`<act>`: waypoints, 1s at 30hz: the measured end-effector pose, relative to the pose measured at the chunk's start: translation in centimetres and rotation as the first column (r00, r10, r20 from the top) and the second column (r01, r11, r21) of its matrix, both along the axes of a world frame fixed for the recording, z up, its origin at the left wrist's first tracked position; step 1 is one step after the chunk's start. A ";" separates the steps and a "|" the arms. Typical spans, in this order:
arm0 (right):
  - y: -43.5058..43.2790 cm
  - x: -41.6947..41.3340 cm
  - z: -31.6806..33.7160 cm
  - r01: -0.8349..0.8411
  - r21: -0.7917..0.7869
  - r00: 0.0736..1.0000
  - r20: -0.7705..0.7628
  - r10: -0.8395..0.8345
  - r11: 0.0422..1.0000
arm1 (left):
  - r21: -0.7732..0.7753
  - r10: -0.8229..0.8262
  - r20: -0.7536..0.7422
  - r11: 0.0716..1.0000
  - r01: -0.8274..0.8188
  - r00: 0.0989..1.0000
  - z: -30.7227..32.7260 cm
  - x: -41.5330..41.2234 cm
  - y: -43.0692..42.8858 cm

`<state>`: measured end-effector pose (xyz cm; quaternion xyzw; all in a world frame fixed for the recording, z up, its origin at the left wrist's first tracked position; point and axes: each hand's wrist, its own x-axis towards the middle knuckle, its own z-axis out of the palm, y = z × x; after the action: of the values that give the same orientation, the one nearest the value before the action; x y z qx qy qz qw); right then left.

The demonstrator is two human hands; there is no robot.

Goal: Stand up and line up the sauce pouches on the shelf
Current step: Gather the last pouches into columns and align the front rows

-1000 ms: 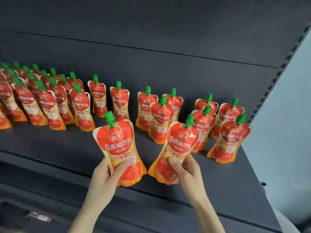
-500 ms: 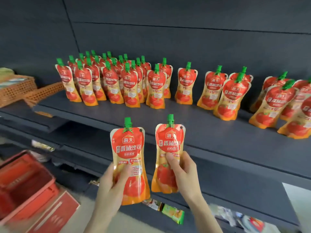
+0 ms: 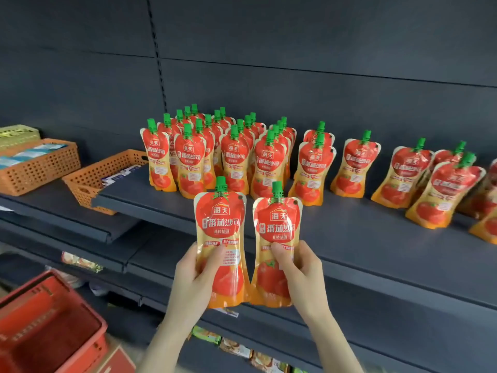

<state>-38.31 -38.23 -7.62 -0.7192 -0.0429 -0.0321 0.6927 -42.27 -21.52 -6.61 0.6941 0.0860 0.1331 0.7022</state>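
Observation:
My left hand (image 3: 192,285) grips a red and orange sauce pouch (image 3: 219,227) with a green cap, held upright in front of the dark shelf (image 3: 363,246). My right hand (image 3: 301,273) grips a second pouch (image 3: 277,227) right beside it, also upright. Both pouches hang in the air just before the shelf's front edge. Behind them, several pouches stand in tight rows (image 3: 215,152) at the shelf's left part. More pouches stand loosely spaced to the right (image 3: 355,165), some leaning (image 3: 443,195).
Two orange mesh baskets (image 3: 40,168) (image 3: 91,179) sit on a lower shelf at the left. A red shopping basket (image 3: 45,324) is at the bottom left. Packets lie on the shelves below (image 3: 234,345). Bare shelf surface lies in front of the standing pouches.
The view has swung left along the shelf, bringing the tight rows and orange baskets into the middle. Both hands still hold their pouches, now closer together and upright.

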 end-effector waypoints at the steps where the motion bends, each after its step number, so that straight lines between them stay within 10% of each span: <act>1: 0.8 1.2 0.2 0.006 0.012 1.000 0.013 -0.006 1.000 | -0.005 -0.011 0.012 1.000 0.011 1.000 0.3 1.1 0.8; 30: 8.3 13.9 -1.6 0.336 -0.023 0.935 0.126 -0.330 0.942 | 0.296 -0.368 0.146 0.902 0.315 0.918 -2.3 20.6 9.5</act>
<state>-24.43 -29.89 -9.18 -0.7281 0.0370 -0.1913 0.6572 -21.62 -12.05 -8.95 0.7695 -0.1266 0.0864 0.6200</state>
